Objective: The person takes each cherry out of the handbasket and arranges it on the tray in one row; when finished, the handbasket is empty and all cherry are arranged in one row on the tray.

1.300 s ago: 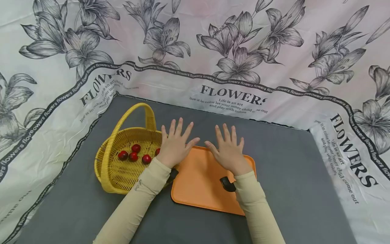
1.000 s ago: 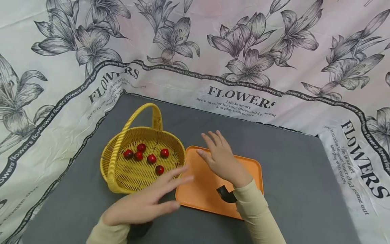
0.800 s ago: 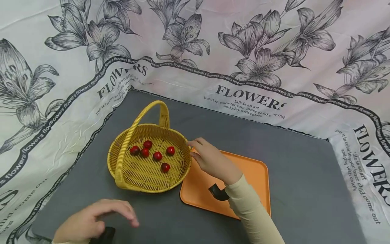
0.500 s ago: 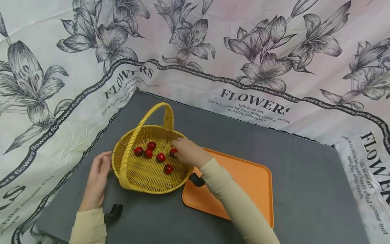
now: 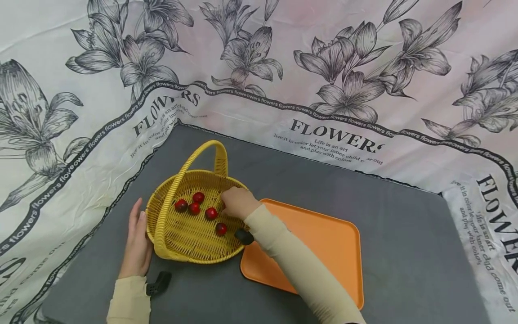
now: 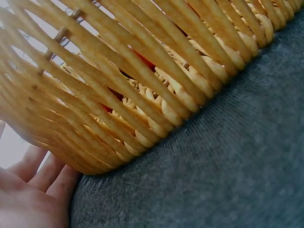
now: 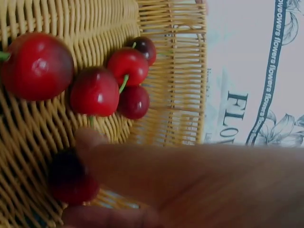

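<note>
A yellow woven basket with a tall handle stands on the left, several red cherries lying on its bottom. My right hand reaches over its right rim, hiding one cherry in the head view. In the right wrist view that dark red cherry sits between the thumb and a finger, which pinch it. My left hand rests against the basket's outer left side, fingers fairly straight along the wall. From the left wrist, the palm and fingers show at the basket's lower corner.
An orange tray lies right of the basket, partly under my right forearm. The grey table is bordered at the back and sides by a white flower-printed cloth. A black wrist camera juts from the left cuff.
Both hands were spread over the tray area. The left swung down and round to the basket's left side; the right moved left into the basket and closed on a cherry. The head view shifted.
</note>
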A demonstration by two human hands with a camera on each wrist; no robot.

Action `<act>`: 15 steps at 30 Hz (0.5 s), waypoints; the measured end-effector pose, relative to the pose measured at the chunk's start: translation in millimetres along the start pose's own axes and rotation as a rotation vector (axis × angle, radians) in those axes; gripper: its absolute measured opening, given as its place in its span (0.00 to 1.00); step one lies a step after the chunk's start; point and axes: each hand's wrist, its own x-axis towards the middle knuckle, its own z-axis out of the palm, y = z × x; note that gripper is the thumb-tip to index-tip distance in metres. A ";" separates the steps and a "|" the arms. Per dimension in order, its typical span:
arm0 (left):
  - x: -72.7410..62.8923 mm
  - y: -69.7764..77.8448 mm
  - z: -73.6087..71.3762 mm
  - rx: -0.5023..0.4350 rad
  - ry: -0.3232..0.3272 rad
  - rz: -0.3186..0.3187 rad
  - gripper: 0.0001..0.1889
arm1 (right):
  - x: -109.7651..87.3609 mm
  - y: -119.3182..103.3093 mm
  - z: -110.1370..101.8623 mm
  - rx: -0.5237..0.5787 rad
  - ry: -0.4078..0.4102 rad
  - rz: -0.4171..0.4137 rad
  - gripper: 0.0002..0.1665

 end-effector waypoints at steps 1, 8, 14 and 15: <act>0.8 -0.2 0.8 -0.001 -0.002 -0.002 0.30 | 0.4 -0.2 0.6 -0.018 -0.004 0.004 0.13; 2.2 -0.5 2.0 -0.015 0.039 -0.026 0.31 | -2.4 -2.6 1.1 -0.049 0.007 -0.067 0.16; 2.1 -1.2 1.8 -0.005 0.025 -0.023 0.30 | -44.0 4.8 -29.9 0.097 0.104 -0.191 0.10; 2.3 -1.2 1.7 -0.011 0.017 -0.015 0.30 | -54.9 7.8 -36.6 0.131 0.137 -0.201 0.14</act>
